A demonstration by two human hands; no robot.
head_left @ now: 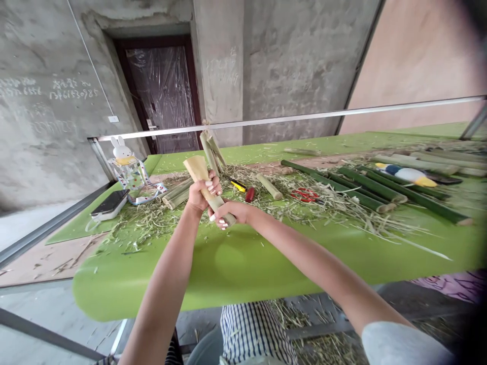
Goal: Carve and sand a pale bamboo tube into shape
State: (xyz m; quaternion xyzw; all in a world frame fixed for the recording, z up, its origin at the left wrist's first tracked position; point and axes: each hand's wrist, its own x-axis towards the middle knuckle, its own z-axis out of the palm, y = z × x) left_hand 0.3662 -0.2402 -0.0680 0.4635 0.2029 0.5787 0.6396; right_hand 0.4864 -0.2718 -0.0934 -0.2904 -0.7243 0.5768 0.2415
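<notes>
A pale peeled bamboo piece (197,169), wide and flared at its upper end, is held at a tilt above the green table (243,263). My left hand (204,193) wraps round its middle. Lower down, my right hand (227,213) grips the narrow end with the fingers curled under it. Just beyond my hands lie a yellow and black utility knife (238,186), a small dark red object (249,194) and a short bamboo piece (269,186). Red-handled scissors (305,194) rest among the shavings (323,209) to the right.
Green bamboo poles (373,185) lie at the right, with a plush toy (407,175) on them. Bamboo pieces (210,152) stand tied behind my hands. On the left are a rabbit-topped bottle (124,161) and a phone on a white block (110,204). A metal rail (289,119) spans the back.
</notes>
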